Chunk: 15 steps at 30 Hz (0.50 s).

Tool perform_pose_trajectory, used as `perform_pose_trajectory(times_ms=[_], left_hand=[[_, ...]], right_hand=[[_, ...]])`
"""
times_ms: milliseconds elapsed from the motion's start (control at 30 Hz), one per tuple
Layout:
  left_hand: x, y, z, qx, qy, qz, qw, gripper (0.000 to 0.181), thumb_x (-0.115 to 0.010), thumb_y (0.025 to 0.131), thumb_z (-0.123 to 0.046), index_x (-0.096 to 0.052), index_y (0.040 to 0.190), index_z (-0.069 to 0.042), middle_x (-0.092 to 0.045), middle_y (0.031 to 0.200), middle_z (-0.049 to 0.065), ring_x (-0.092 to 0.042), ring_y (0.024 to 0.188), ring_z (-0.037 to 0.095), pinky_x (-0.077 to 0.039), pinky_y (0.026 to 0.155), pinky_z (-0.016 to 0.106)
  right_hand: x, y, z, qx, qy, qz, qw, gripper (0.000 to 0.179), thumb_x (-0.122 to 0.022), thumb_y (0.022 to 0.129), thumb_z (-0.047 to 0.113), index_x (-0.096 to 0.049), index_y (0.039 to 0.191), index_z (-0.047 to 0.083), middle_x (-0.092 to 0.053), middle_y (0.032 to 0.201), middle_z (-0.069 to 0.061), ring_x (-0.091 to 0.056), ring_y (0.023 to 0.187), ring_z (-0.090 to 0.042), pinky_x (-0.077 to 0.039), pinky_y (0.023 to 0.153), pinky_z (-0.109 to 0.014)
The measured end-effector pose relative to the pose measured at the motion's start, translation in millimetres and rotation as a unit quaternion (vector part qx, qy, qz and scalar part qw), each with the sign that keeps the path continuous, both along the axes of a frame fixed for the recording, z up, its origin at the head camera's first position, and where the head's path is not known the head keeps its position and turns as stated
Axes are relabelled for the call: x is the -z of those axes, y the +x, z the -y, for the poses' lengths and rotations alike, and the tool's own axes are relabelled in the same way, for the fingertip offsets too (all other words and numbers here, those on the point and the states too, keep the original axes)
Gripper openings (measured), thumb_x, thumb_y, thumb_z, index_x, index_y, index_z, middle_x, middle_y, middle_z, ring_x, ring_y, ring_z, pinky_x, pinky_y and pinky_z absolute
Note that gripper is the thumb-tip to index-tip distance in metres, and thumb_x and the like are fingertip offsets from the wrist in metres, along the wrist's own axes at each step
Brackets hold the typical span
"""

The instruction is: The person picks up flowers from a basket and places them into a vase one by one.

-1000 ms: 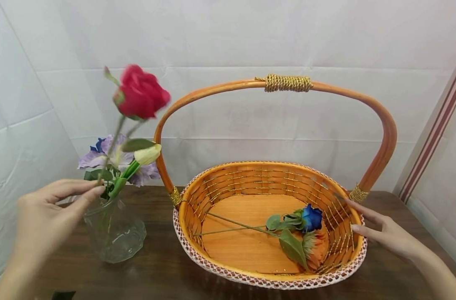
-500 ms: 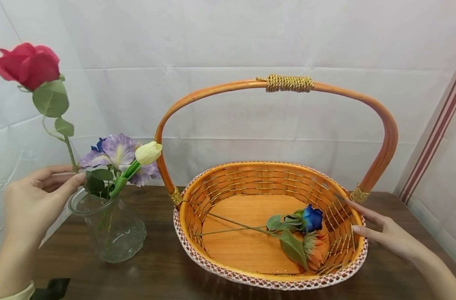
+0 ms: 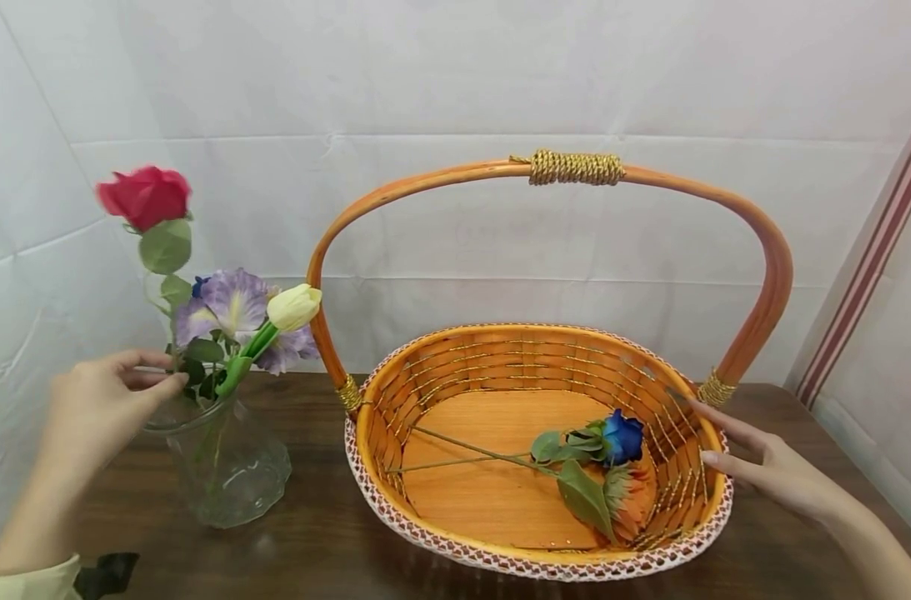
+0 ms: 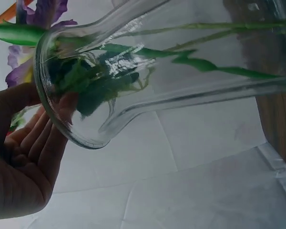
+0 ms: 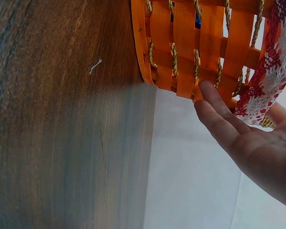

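The rose [image 3: 146, 196] has come down and in from the far left, its stem clamped in the left hand [image 3: 95, 408] at the mouth of the glass vase [image 3: 256, 479], near the bench's [image 3: 305, 542] left edge; whether the stem is inside I cannot tell. The vase holds purple blooms [image 3: 237, 302] and a cream tulip [image 3: 293, 307]. Right of it, the basket [image 3: 523, 557] holds a blue rose [image 3: 623, 437] and an orange flower [image 3: 629, 500]; the right hand [image 3: 788, 475] rests on its rim, fingers straight.

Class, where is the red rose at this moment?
In the head view, the red rose is at the left, its bloom above and left of the purple petals; the left hand pinches its stem at the mouth of the glass vase.
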<state>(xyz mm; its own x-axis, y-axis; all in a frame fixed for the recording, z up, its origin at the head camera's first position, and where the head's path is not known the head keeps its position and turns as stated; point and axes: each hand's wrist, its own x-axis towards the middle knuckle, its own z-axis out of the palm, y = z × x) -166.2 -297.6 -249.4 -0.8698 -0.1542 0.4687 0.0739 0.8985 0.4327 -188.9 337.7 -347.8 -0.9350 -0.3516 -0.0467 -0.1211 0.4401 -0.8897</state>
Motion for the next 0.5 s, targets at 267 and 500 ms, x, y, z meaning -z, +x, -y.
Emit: perform_pose_trajectory(times_ms=[267,500], left_hand=[[-0.7,2.7,-0.8,-0.011,-0.027,0.016,0.9995,0.044,-0.066,0.081,-0.033,-0.065,0.101,0.006,-0.066,0.086,0.024,-0.060,0.084,0.046,-0.043,0.060,0.045],[-1.4,10.8,-0.1,-0.021,-0.033,-0.005,0.9992,0.037,-0.069,0.079,-0.033,-0.069,0.091,0.002,-0.068,0.081,0.021,-0.061,0.080,0.042,-0.041,0.059,0.041]], right_hand=[[0.6,0.4,1,0.001,-0.002,-0.002,1.0000,0.059,-0.046,0.096,0.016,-0.016,0.147,0.018,-0.008,0.143,-0.035,-0.056,0.100,-0.003,-0.053,0.074,-0.037],[-0.2,0.2,1,0.001,0.003,-0.009,1.0000,0.059,-0.046,0.096,0.016,-0.016,0.147,0.017,-0.009,0.143,-0.035,-0.058,0.100,-0.007,-0.053,0.073,-0.037]])
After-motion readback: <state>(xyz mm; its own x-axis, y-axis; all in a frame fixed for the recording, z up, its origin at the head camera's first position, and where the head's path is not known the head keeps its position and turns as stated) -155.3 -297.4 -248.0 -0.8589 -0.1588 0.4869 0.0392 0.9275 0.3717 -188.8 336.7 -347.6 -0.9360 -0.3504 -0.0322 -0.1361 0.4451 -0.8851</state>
